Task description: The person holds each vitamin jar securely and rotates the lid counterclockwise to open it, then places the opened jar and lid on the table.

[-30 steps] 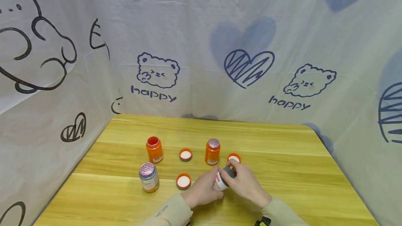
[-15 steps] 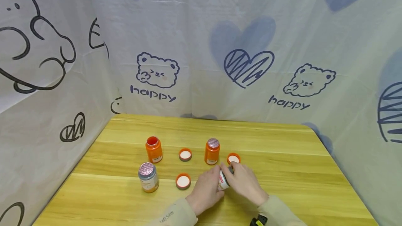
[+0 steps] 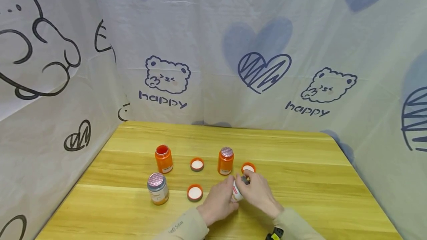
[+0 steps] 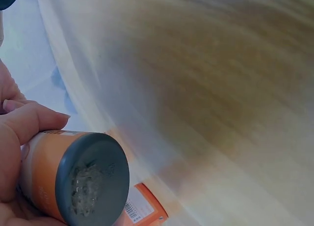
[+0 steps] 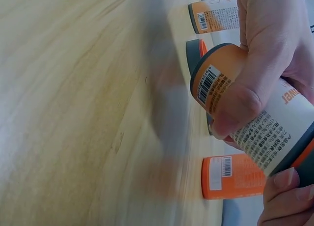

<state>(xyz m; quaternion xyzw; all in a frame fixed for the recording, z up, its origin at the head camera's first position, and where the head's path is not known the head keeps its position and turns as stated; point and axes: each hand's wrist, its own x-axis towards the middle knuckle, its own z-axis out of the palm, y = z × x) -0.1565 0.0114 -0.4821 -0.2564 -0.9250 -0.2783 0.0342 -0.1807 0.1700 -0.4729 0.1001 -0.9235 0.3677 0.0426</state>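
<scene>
A white and orange pill bottle (image 3: pixel 237 194) with a dark grey base (image 4: pixel 93 182) is tilted above the table, between both hands. My left hand (image 3: pixel 217 201) grips its body, thumb across the printed label (image 5: pixel 260 142) in the right wrist view. At the bottle's other end, my right hand (image 3: pixel 261 195) pinches the grey cap (image 5: pixel 306 164), whose orange rim shows beside the fingers. In the head view the hands cover most of the bottle. Close behind stands an orange bottle (image 3: pixel 225 164) with a foil-sealed mouth. An upturned cap (image 3: pixel 248 167) lies just beyond the right hand.
Two more upturned caps, a far one (image 3: pixel 197 165) and a near one (image 3: pixel 195 193), lie left of the hands. Farther left stand an unsealed orange bottle (image 3: pixel 164 161) and a foil-topped grey bottle (image 3: pixel 158 191). Printed cloth (image 3: pixel 213 95) hangs behind the wooden table (image 3: pixel 300 158).
Over the second, the right hand has shifted its hold on the cap, covering more of it, and the held bottle has turned slightly. The standing bottles and loose caps have stayed put.
</scene>
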